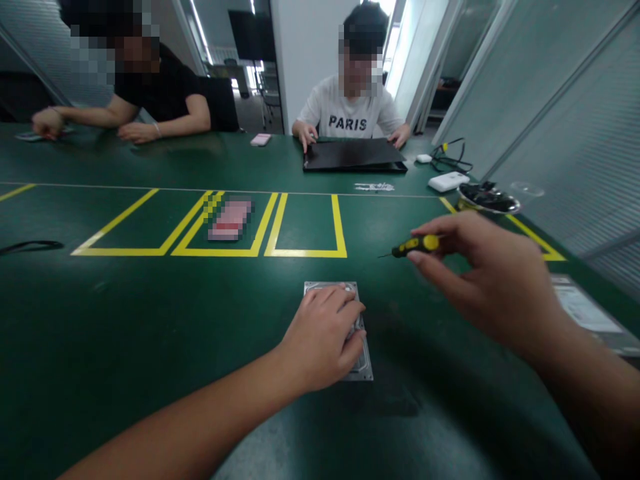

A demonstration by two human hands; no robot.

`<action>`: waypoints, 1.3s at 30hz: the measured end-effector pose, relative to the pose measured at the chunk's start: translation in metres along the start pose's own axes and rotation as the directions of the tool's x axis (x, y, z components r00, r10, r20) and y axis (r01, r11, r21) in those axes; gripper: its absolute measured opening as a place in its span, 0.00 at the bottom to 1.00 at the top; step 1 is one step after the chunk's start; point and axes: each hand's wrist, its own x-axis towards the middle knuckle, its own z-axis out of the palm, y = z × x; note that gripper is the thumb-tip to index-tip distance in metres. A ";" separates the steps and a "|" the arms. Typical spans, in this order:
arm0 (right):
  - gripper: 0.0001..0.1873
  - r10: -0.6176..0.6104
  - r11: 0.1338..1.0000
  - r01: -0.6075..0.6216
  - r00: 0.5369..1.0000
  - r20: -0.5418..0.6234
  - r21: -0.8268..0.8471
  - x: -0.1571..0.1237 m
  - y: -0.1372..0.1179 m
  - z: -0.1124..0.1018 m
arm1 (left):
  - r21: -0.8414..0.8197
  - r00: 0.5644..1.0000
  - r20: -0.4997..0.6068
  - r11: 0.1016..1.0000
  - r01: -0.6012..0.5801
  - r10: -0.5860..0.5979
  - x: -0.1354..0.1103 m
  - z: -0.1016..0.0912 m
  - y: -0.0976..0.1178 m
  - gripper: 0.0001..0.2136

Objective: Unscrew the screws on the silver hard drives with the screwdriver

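Note:
On the green table in front of me lies a silver metal hard drive. My left hand rests over it with bent fingers gripping its top and right side, hiding most of its surface. Off to the right, my right hand pinches a small black-and-yellow screwdriver between thumb and fingers. Its thin tip points left, in the air above the table and apart from the drive.
Yellow tape marks boxes on the table; a pink phone-like item lies in one. At right are a bowl of dark parts, a white case and a labelled clear packet. Opposite, one person handles a black panel; another sits left.

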 end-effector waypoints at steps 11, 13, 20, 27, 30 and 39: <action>0.11 -0.490 0.843 0.514 0.855 0.168 -0.157 -0.095 0.032 0.031 | 0.016 1.000 0.010 1.000 0.007 -0.007 0.000 0.000 0.001 0.16; 0.11 -0.495 0.835 0.525 0.847 0.193 -0.161 -0.099 0.027 0.033 | 0.020 1.000 0.010 1.000 0.007 -0.007 0.000 0.000 0.001 0.16; 0.19 -0.437 0.863 0.484 0.860 0.264 -0.145 -0.103 0.024 0.053 | 0.023 1.000 0.014 1.000 0.004 -0.004 0.001 0.001 0.000 0.16; 0.18 -0.349 0.921 0.384 0.891 0.291 -0.072 -0.102 0.028 0.052 | 0.026 1.000 0.017 1.000 0.007 -0.007 0.002 0.001 0.001 0.16; 0.16 -0.285 0.932 0.335 0.913 0.292 -0.138 -0.106 0.048 0.038 | 0.023 1.000 0.017 1.000 0.002 -0.003 0.002 0.001 0.001 0.16; 0.19 0.191 0.864 -0.001 0.925 0.327 -0.504 -0.130 0.163 -0.023 | -0.003 1.000 0.006 1.000 0.005 -0.005 0.000 0.001 -0.001 0.16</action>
